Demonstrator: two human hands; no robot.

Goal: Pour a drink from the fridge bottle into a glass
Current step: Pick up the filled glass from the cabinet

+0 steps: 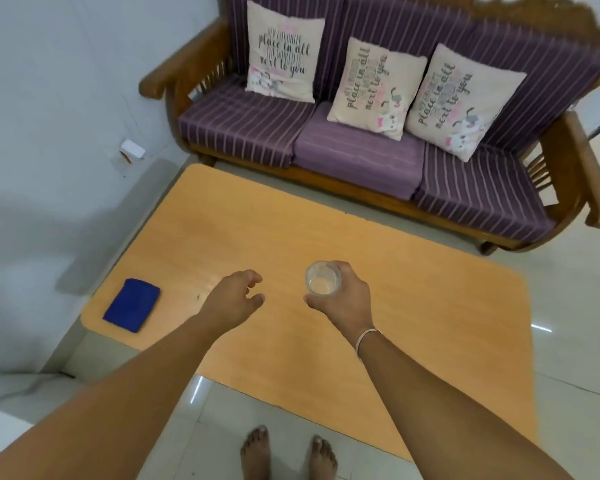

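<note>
Meanwhile, over the orange table [430,306], the right hand [343,296] grips a clear glass [323,279] with its fingers curled round it, the left hand [234,299] hangs loosely curled and empty at its nine o'clock, a folded blue cloth [131,305] lies farther that way, and a purple sofa [361,147] stands at twelve.

Sofa [361,150] top cut off; pillow [283,53] text blurred (3 pillows).

Clear glass [323,279], matt wooden table [395,271]
</note>
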